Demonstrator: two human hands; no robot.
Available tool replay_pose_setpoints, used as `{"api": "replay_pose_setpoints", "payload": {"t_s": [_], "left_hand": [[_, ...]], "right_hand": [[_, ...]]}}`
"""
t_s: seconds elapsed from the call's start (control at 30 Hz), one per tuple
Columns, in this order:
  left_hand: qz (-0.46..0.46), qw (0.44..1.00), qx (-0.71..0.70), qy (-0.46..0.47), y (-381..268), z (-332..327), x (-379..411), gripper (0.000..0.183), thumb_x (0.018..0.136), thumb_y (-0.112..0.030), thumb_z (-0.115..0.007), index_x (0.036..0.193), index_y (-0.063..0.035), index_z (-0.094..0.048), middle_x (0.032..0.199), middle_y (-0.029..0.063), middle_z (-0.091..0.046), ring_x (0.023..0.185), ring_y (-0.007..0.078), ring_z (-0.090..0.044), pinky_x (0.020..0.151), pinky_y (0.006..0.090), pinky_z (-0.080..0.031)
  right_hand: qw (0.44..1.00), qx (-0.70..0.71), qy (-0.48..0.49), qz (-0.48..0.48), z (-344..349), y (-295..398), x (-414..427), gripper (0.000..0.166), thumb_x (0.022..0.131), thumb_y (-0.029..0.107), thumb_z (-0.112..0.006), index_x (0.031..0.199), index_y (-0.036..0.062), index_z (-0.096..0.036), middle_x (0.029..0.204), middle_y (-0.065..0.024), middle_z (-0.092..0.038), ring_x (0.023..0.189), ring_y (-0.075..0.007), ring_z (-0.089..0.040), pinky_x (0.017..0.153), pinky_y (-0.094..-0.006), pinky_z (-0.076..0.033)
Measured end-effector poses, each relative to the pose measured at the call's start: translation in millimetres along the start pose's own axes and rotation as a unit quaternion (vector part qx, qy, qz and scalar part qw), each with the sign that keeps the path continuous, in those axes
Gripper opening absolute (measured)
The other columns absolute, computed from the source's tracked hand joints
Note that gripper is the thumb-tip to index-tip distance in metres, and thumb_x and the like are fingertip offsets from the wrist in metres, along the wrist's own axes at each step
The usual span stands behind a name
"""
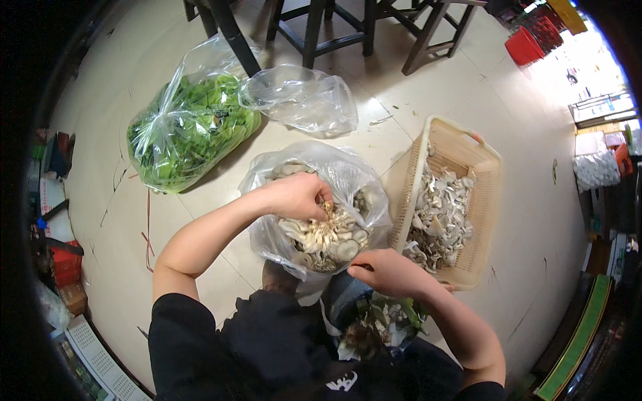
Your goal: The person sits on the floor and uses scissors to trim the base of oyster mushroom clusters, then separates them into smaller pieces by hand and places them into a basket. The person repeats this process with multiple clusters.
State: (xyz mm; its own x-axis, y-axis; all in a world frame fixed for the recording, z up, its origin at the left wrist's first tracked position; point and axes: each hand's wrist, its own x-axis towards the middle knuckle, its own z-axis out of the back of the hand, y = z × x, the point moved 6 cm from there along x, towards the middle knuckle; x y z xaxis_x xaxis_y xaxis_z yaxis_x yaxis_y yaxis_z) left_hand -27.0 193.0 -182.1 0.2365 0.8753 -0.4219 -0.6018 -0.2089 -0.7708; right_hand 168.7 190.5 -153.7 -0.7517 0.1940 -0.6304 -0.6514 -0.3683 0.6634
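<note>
An open clear plastic bag [261, 235] full of oyster mushrooms [301, 230] stands on the floor right in front of me. Reaching into it, my left hand [300, 196] pinches the brownish base of a mushroom cluster [331, 223] between thumb and fingers. My right hand [386, 273] hovers by the bag's near right edge with its fingers curled; whether something small sits in them is hidden. To the right, a cream plastic basket [486, 200] holds a heap of loose, separated oyster mushrooms [441, 210]. Below my right wrist lie leafy scraps and mushroom trimmings [383, 321].
A tied clear bag of green leafy vegetables [195, 125] lies at the upper left, beside a crumpled clear plastic bag [306, 100]. Dark wooden stools [321, 30] line the far side. A red bucket [524, 46] stands at the upper right. Red string [148, 230] lies on the tiled floor.
</note>
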Motion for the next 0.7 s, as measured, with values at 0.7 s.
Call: {"api": "replay_pose_setpoints", "payload": {"t_s": [0.7], "left_hand": [[-0.494, 0.860, 0.118, -0.047, -320, -137, -264, 0.024, 0.088, -0.011, -0.056, 0.106, 0.0017, -0.065, 0.132, 0.0247, -0.049, 0.110, 0.0285, -0.056, 0.095, 0.0372, -0.046]], "right_hand": [[0.367, 0.785, -0.139, 0.479, -115, 40, -159, 0.054, 0.102, 0.043, -0.037, 0.141, 0.0073, -0.044, 0.141, -0.0114, -0.049, 0.128, -0.0269, -0.049, 0.109, -0.0422, -0.040]]}}
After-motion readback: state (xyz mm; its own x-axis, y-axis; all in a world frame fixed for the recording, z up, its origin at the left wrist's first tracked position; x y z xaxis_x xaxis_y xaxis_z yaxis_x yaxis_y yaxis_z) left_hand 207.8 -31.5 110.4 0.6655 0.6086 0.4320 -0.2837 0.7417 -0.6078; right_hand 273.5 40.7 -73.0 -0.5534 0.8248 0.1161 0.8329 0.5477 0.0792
